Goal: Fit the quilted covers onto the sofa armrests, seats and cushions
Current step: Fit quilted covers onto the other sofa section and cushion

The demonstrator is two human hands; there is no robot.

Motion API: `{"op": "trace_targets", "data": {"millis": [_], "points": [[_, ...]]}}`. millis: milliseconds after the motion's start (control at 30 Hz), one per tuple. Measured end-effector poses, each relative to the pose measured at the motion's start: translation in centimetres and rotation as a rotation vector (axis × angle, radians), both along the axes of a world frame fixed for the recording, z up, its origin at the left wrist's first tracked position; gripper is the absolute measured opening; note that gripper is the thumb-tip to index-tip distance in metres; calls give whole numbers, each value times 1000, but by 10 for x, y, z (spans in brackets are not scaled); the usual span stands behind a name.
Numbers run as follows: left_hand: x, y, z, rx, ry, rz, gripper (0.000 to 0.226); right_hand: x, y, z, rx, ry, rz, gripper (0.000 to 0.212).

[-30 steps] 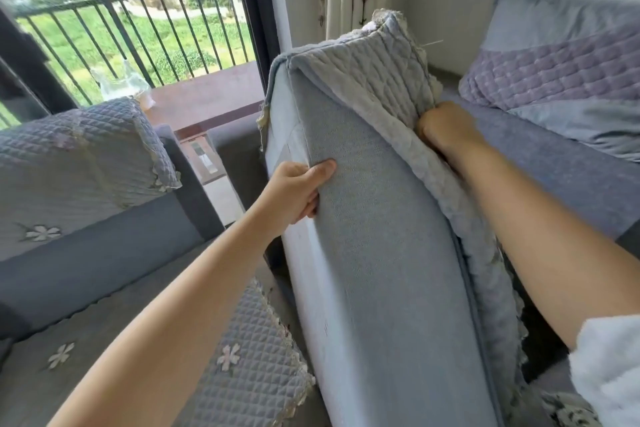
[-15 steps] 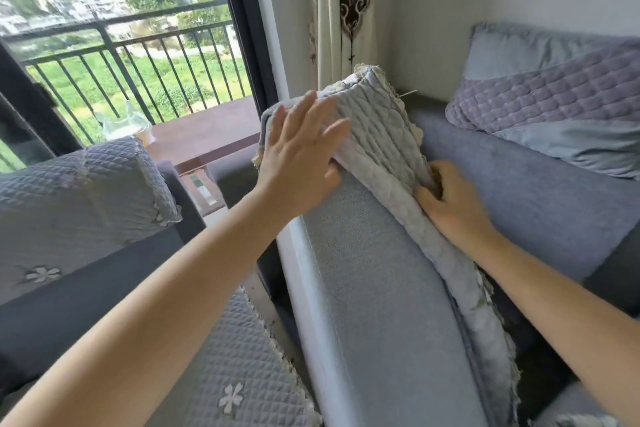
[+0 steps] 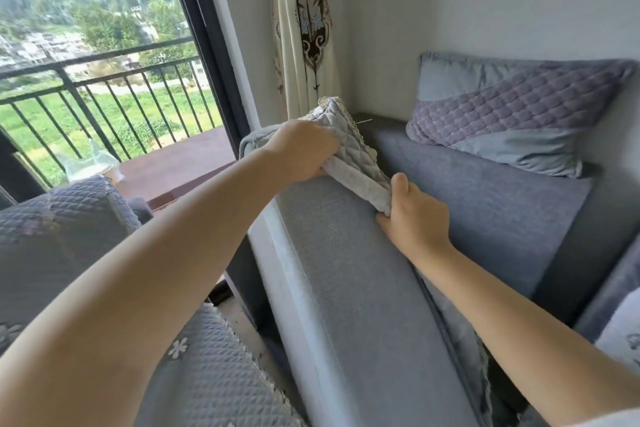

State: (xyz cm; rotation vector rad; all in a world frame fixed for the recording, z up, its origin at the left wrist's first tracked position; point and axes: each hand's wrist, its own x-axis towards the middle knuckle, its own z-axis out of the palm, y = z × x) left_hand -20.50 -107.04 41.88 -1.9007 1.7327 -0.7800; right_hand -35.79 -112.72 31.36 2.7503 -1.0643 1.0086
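Note:
A grey quilted cover with a lace edge lies bunched over the far end of the bare grey sofa armrest. My left hand grips the bunched cover on top of the armrest's far end. My right hand pinches the cover's lower edge on the seat side of the armrest, thumb up. More of the cover hangs down between the armrest and the blue-grey seat, partly hidden by my right arm.
A purple quilted pillow leans at the seat's back. At the left a second sofa wears a quilted flower-pattern cover. A curtain hangs in the corner. A balcony railing shows through the window.
My left hand went from the armrest's side, up with fingers spread, and now grips the bunched cover. My right hand slid down and pinches the cover's edge. The view has tilted upward.

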Motion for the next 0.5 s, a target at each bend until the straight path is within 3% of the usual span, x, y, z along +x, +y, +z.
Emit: {"op": "trace_targets", "data": {"millis": [100,233,300,400,500], "points": [[-7,-9,8,110,-20,43,28,0,-7,3,74,-52,-56,33],[-9,-1,5,142,-84,-75,32,-11,-3,3,79,-36,-3,10],[-6,4,-1,100,-82,-179,33,-16,-7,4,260,20,113,20],[4,13,-3,-37,57,-437,43,-27,-19,15,504,-111,289,21],[12,18,-10,-137,153,-464,40,-26,-16,9,423,-58,280,25]]}}
